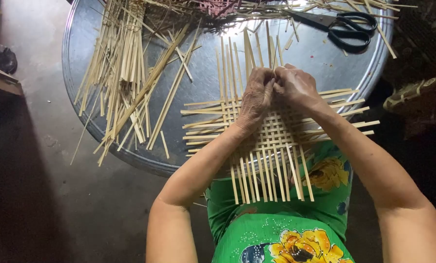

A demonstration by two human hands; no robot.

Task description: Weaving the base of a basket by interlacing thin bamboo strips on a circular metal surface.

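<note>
Bamboo-strip mat [271, 136] is lying half on the round metal tray [81, 58], half over the lap, both hands pinching strips at its far edge: left hand [257, 95], right hand [298, 87]. Best keeping each strip flat and snug; loose strips [125, 83] and scissors [347, 27] are lying beyond.

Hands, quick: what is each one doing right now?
Left hand: closed, fingers pinching strips at the far edge of the woven mat.
Right hand: closed, pinching the same spot on the mat, touching the left hand.
</note>
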